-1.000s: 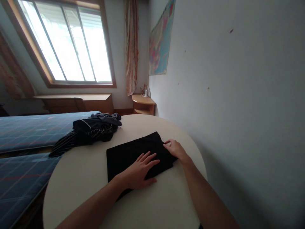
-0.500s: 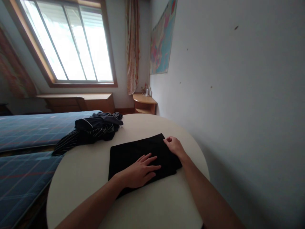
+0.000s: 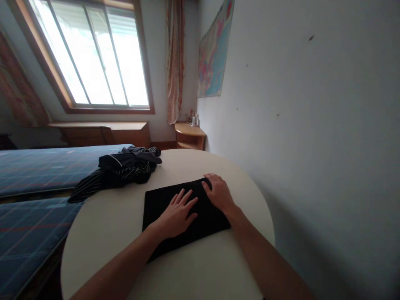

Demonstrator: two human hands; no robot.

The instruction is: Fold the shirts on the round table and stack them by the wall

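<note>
"On the round table (image 3: pixel 200 266), where does the black cloth (image 3: pixel 201 220) sit?"

"Near the middle, lying flat, pale tabletop showing beyond its far and near edges. The left hand (image 3: pixel 177 214) rests on it, fingers spread wide."

"And the right hand (image 3: pixel 218 192)?"

"Bent over the far right corner; whether it pinches the fabric, I can't tell."

"How much room around?"

"More tabletop to the left than to the right, where the rim curves near the wall (image 3: pixel 312 158). A heap of dark clothes (image 3: pixel 128 168), partly striped, lies over the far left rim."

"Any writing?"

"The map (image 3: pixel 214 62) has print too small to read."
</note>
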